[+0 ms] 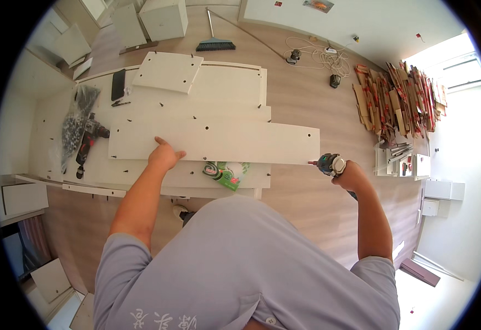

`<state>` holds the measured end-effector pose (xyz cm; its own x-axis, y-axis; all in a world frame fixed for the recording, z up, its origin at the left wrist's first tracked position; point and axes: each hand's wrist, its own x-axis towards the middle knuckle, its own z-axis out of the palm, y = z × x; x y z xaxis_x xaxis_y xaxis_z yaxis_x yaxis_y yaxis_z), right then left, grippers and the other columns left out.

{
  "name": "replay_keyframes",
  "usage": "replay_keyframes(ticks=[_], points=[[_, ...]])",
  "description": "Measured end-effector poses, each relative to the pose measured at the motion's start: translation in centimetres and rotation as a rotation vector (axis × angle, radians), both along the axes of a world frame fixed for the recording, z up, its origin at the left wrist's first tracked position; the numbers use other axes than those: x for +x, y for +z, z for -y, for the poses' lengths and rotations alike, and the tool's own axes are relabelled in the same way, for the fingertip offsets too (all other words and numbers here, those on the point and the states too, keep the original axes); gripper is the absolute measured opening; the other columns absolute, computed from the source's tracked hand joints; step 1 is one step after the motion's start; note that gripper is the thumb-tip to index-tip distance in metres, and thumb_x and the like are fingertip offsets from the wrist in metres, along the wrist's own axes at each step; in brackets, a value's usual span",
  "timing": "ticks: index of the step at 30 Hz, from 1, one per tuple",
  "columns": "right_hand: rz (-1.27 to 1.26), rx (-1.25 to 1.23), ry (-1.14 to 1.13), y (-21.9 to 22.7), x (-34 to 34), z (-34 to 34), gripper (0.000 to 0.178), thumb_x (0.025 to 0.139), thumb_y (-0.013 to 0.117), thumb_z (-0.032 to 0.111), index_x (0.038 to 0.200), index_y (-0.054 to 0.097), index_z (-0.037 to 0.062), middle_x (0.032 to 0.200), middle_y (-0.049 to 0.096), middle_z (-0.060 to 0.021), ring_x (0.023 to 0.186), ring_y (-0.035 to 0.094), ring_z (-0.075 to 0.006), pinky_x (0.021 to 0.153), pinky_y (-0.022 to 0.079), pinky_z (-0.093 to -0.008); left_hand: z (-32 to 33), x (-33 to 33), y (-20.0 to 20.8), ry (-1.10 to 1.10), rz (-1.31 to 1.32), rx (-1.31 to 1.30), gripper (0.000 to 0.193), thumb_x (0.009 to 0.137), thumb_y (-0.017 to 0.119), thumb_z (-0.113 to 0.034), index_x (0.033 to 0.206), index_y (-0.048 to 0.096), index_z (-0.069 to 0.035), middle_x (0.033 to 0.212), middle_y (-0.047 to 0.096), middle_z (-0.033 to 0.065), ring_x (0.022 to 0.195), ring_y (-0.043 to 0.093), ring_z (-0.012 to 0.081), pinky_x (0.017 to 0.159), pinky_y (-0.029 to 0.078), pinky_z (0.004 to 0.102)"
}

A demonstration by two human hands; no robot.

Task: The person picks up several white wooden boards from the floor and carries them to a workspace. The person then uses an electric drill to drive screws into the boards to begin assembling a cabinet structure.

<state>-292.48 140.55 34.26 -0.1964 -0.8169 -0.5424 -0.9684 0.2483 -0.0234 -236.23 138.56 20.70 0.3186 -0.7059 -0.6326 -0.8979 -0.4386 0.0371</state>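
Note:
A long white board (240,140) with dark holes or fittings lies across a stack of larger white panels (229,88). My left hand (165,154) rests on its near edge, fingers apart. My right hand (351,177) is closed round the grip of a cordless drill driver (331,164). The driver's bit points left, at the board's right end near its front corner; whether it touches cannot be made out. A green and white packet (228,174) sticks out from under the near edge, between my hands.
Left on the panels are a second drill (89,140), a clear bag of small hardware (78,118) and a black phone-like slab (118,84). A smaller board (169,71) lies behind. On the floor are a broom (215,43), a charger with cable (293,56) and stacked cardboard (397,102).

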Motion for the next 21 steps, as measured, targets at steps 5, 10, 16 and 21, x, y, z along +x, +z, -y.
replay_keyframes(ticks=[5, 10, 16, 21], points=[[0.047, 0.000, 0.008, 1.7, -0.4, 0.4, 0.034, 0.066, 0.082, 0.018, 0.093, 0.073, -0.0011, 0.085, 0.073, -0.0203, 0.081, 0.071, -0.0376, 0.074, 0.056, -0.0437, -0.1, 0.2, -0.8, 0.011, 0.012, -0.026, 0.126, 0.090, 0.070, -0.060, 0.155, -0.003, 0.018, 0.124, 0.069, 0.0278, 0.113, 0.069, 0.0361, 0.090, 0.057, 0.0425], [0.390, -0.253, -0.095, 5.4, -2.8, -2.2, 0.034, 0.067, 0.083, 0.012, 0.097, 0.073, -0.0004, 0.083, 0.073, -0.0149, 0.078, 0.071, -0.0275, 0.075, 0.056, -0.0394, -0.6, 0.1, -0.8, 0.051, -0.015, -0.036, 0.125, 0.089, 0.071, -0.060, 0.157, -0.003, 0.015, 0.123, 0.069, 0.0271, 0.112, 0.070, 0.0366, 0.090, 0.057, 0.0429], [0.863, -0.388, -0.372, 4.5, -2.9, -6.5, 0.048, 0.073, 0.076, -0.009, 0.119, 0.066, 0.0008, 0.098, 0.074, -0.0058, 0.088, 0.069, -0.0156, 0.077, 0.056, -0.0321, -2.3, 0.1, -1.0, 0.093, -0.065, -0.196, 0.116, 0.090, 0.072, -0.053, 0.160, 0.004, 0.009, 0.124, 0.069, 0.0261, 0.111, 0.070, 0.0372, 0.090, 0.057, 0.0420], [1.071, -0.288, -0.331, 3.1, 1.3, -10.4, 0.048, 0.073, 0.076, -0.013, 0.118, 0.067, 0.0020, 0.100, 0.074, -0.0066, 0.088, 0.070, -0.0158, 0.076, 0.058, -0.0326, -8.2, 2.4, -7.2, 0.198, -0.372, -0.560, 0.082, 0.090, 0.075, -0.042, 0.153, 0.038, -0.005, 0.108, 0.072, 0.0207, 0.097, 0.071, 0.0344, 0.082, 0.057, 0.0434]])
